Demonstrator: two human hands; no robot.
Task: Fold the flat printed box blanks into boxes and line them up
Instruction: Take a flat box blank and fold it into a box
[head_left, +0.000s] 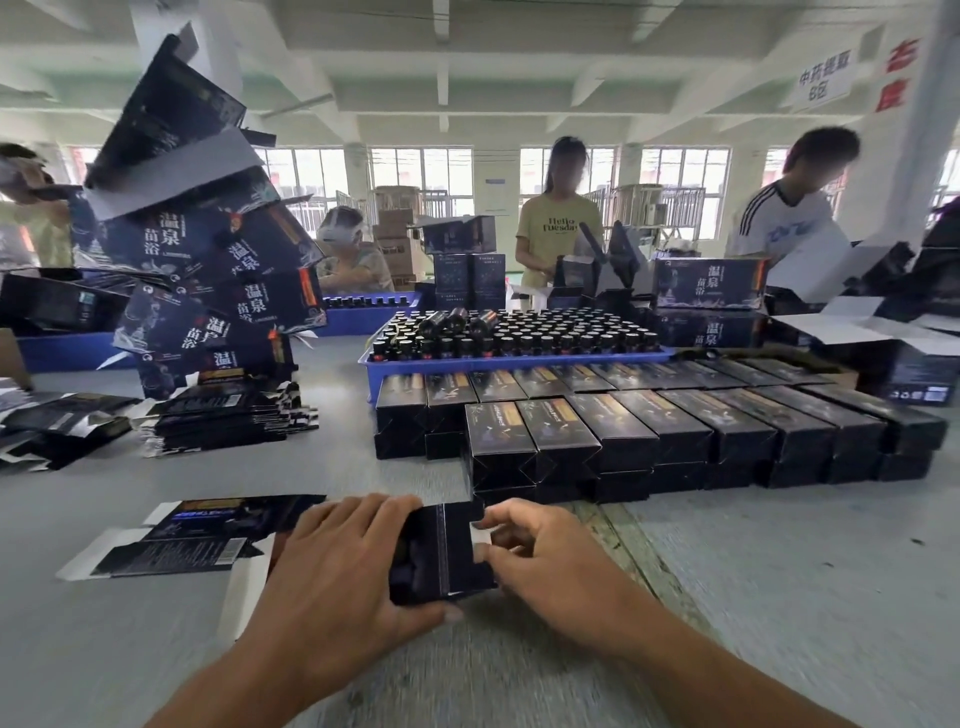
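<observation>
A dark printed box (441, 553), partly folded, lies on the grey table in front of me. My left hand (337, 566) grips its left side, fingers over the top and thumb under the near edge. My right hand (540, 556) pinches the flaps at its right end. A flat box blank (192, 535) lies just left of my left hand. Folded boxes (649, 426) stand lined up in stacked rows behind, from the middle to the right. Stacks of flat blanks (218, 415) lie at the left.
A blue tray (519, 361) of dark bottles stands behind the rows. A leaning tower of larger dark boxes (218, 260) rises at the left. More large boxes (709, 283) sit at the back right. Several people work on the far side of the table.
</observation>
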